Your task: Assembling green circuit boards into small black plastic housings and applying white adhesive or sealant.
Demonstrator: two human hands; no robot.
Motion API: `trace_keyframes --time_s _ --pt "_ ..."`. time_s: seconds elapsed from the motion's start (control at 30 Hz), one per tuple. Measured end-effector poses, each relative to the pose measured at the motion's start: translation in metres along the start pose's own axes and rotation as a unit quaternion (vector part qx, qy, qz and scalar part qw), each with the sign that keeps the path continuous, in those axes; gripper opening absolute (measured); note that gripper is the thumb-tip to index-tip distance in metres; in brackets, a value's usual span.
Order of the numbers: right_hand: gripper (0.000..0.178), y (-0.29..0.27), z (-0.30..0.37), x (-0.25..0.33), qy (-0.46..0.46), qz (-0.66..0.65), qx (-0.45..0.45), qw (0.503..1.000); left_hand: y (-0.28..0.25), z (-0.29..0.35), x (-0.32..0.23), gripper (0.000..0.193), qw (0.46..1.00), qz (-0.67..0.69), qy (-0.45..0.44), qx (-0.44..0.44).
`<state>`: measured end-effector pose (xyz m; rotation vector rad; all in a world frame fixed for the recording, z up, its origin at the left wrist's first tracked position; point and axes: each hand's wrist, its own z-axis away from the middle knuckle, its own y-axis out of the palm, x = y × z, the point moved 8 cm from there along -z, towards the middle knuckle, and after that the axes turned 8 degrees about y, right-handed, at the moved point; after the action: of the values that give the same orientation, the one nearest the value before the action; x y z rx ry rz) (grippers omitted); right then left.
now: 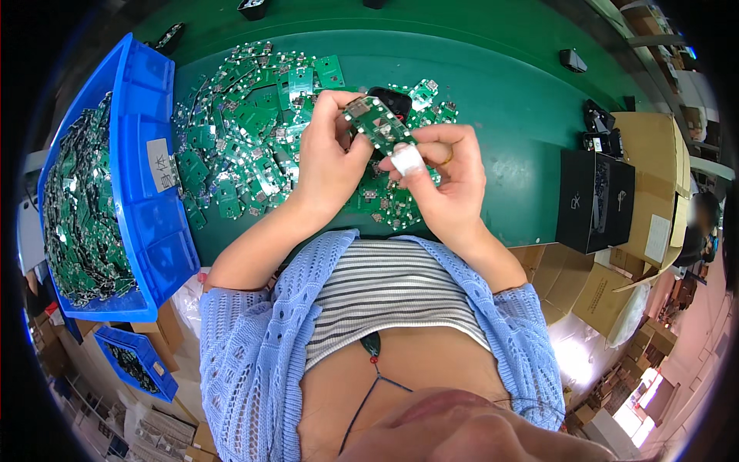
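Note:
A green circuit board [375, 122] is held up over the table, tilted, between my two hands. My left hand [327, 158] grips its upper left end, fingers behind and thumb below. My right hand [453, 181] is closed at the board's lower right end, its thumb and fingers pinching there. A white wrap [407, 159] covers the right thumb tip, and a ring sits on one right finger. Just behind the board lies a black device [392, 100], partly hidden. Loose circuit boards [258, 115] are heaped to the left of my hands, with a smaller pile [396, 204] below them.
At the left edge stands a large blue bin [150, 192] full of circuit boards. A black box [589, 200] and a cardboard box [654, 165] stand on the right. The green tabletop [508, 115] stretches between. A smaller blue bin [158, 377] is lower left.

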<state>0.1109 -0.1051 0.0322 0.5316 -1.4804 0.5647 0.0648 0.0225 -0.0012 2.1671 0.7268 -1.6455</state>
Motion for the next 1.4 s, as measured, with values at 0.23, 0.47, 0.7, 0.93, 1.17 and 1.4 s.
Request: trace_keyframes --time_s 0.23,0.47,0.7,0.93,1.17,1.4 --pt "0.025 -0.011 -0.001 0.0 0.012 0.007 -0.036 0.999 0.0 -0.001 -0.001 0.021 0.999 0.038 0.013 -0.009" --pt "0.022 -0.02 -0.008 -0.018 0.114 -0.053 0.009 0.992 0.008 0.004 -0.007 0.028 0.985 0.147 -0.074 0.044" --pt "0.027 -0.018 -0.003 -0.02 0.143 0.016 0.015 0.989 0.013 0.01 -0.002 0.035 0.983 0.123 -0.101 0.089" --pt "0.021 -0.012 -0.01 0.027 -0.183 0.313 -0.07 0.929 0.017 0.013 -0.003 0.032 0.99 0.016 -0.07 0.119" --pt "0.016 -0.012 -0.014 0.02 -0.188 0.267 -0.029 0.945 0.017 0.01 -0.019 0.033 0.986 -0.086 -0.018 0.139" --pt "0.016 -0.012 -0.018 0.015 -0.168 0.227 0.019 0.959 0.017 0.007 -0.033 0.034 0.973 -0.159 0.036 0.165"
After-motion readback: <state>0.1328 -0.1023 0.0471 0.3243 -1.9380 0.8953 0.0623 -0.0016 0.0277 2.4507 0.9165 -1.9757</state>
